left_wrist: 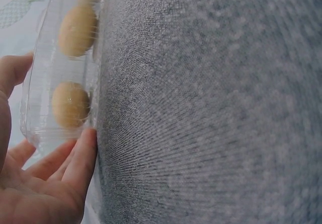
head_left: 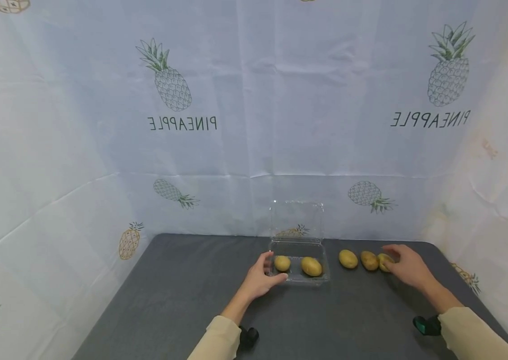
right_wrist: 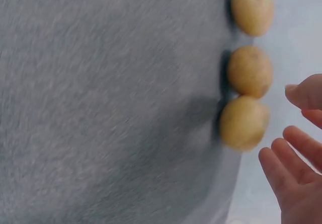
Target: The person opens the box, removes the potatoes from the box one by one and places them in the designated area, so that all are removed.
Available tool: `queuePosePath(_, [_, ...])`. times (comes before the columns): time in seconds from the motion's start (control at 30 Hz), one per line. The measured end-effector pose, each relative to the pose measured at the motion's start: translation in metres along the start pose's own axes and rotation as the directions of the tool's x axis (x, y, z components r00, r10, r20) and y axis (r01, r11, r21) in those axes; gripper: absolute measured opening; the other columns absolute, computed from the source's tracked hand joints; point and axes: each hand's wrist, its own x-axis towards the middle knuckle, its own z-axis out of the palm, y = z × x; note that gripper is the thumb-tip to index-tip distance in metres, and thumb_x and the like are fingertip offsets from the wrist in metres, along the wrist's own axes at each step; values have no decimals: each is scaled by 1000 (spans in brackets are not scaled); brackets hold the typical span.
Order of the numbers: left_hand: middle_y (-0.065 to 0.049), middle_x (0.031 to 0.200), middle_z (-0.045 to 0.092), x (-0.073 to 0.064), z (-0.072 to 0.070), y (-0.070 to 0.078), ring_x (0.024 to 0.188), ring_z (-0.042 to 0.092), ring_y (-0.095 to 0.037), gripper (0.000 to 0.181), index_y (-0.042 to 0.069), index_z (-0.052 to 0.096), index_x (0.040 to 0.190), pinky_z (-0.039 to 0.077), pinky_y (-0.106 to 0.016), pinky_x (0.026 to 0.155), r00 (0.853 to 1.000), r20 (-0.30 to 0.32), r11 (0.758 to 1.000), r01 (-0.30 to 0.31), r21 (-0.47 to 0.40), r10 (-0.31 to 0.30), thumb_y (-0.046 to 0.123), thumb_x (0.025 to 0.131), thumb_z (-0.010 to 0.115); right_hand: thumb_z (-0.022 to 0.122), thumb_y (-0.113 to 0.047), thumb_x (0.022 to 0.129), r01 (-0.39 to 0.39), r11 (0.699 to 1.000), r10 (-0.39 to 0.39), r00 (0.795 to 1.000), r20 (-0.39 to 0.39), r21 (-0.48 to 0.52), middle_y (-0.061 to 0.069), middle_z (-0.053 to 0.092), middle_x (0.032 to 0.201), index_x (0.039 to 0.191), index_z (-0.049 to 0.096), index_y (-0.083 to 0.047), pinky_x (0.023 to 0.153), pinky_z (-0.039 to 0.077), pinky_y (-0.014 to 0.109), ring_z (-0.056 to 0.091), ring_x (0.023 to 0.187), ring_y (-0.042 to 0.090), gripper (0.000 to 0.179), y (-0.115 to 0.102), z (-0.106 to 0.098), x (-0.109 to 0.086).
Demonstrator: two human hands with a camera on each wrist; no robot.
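Observation:
A clear plastic clamshell container (head_left: 301,281) stands with its lid (head_left: 296,216) raised at the back. Inside sit a smaller potato (head_left: 282,263) on the left and a larger potato (head_left: 311,267) on the right. My left hand (head_left: 258,281) holds the container's left front corner, thumb at the front rim and fingers against the end wall. Right of the container, a row of potatoes lies on the table: a left one (head_left: 348,259), a middle one (head_left: 369,261) and a right one (head_left: 384,262). Over the right one, my right hand (head_left: 409,266) hovers with spread fingers, holding nothing.
The dark grey cloth-covered table (head_left: 168,300) ends at a white curtain (head_left: 236,125) with pineapple prints behind and along both sides. Black wrist straps (head_left: 248,337) sit at the sleeves.

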Motion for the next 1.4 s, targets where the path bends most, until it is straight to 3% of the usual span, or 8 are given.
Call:
queuePosePath(0.4, [-20, 140, 53, 0, -1, 0, 124, 56, -39, 84, 11, 39, 154, 51, -57, 93, 1000, -4, 1000, 1, 3, -1, 42, 88, 80, 65, -14, 100, 61, 996, -62, 998, 14, 68, 32, 59, 130, 134, 59, 6, 80, 55, 55, 62, 108, 49, 39, -47, -4, 5])
queuePosePath(0.73, [-20, 140, 53, -1, 1, 0, 125, 56, -38, 84, 10, 39, 155, 52, -56, 94, 1000, 0, 1000, -8, -7, 8, 41, 88, 80, 67, -16, 100, 107, 987, -107, 994, -4, 121, 27, 59, 130, 133, 61, 3, 86, 55, 55, 61, 113, 48, 39, -80, 3, 7])
queuePosePath(1.23, [-20, 141, 53, -1, -1, 4, 126, 55, -38, 83, 11, 39, 155, 51, -56, 94, 1000, -5, 1000, 5, 4, -4, 41, 89, 79, 68, -13, 98, 157, 980, -160, 987, 14, 123, 22, 61, 127, 129, 64, 1, 93, 53, 55, 61, 115, 45, 35, -111, 24, 17])
queuePosePath(1.4, [-19, 141, 53, 0, 0, 2, 126, 55, -37, 83, 13, 39, 155, 52, -54, 95, 1000, -6, 1000, 11, -4, -11, 42, 88, 80, 71, -14, 96, 181, 978, -185, 982, 29, 109, 17, 63, 123, 126, 67, -2, 89, 55, 52, 63, 110, 42, 33, -121, 33, 20])
